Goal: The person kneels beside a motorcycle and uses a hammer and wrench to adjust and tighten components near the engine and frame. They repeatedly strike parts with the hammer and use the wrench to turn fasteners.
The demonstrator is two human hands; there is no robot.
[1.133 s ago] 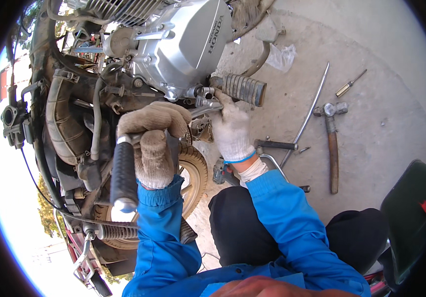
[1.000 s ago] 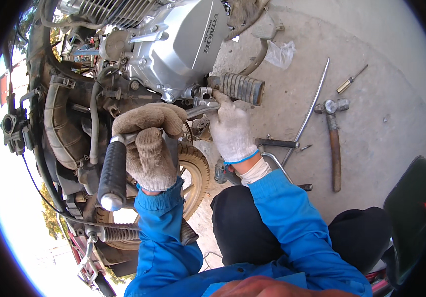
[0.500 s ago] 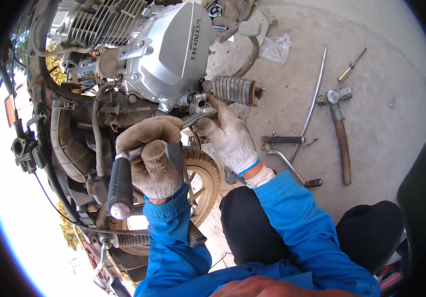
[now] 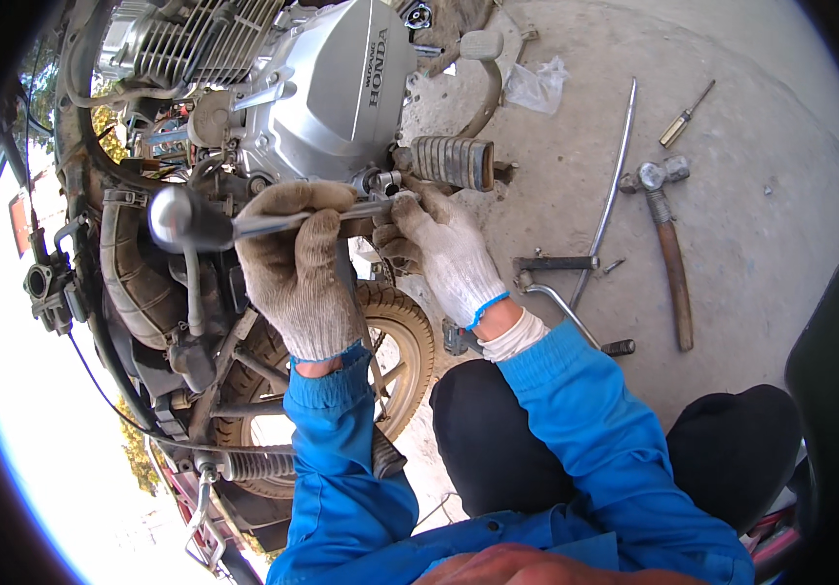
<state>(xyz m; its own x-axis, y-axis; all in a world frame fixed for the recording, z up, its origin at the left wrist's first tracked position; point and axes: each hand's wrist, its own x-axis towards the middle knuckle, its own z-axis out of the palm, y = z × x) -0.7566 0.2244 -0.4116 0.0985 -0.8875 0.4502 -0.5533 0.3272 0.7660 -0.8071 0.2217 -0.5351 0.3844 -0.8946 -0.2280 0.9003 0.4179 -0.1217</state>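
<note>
My left hand [image 4: 302,273], in a soiled knit glove, is closed round the chrome arm of a kick-start lever [image 4: 268,223]. The lever's black rubber pedal with a round metal end sticks out on the left, toward me. My right hand [image 4: 447,244], gloved too, grips the lever's other end with thumb and fingers, which partly cover it. That end sits just below a small metal clamp fitting [image 4: 380,182] at the bottom of the silver engine cover [image 4: 327,97]. Whether the lever end touches the fitting is hidden by my fingers.
A ribbed rubber footpeg [image 4: 451,163] juts out right of my hands. On the concrete lie a hammer [image 4: 668,258], a screwdriver [image 4: 685,115], a long metal bar [image 4: 615,175], a bent pedal lever [image 4: 561,304] and a plastic bag [image 4: 537,86]. The rear wheel [image 4: 405,361] stands below.
The kick-start lever has turned in my hands: its rubber pedal, earlier pointing down toward me, has swung up and left. My left hand has risen with it; my right hand stays at the other end.
</note>
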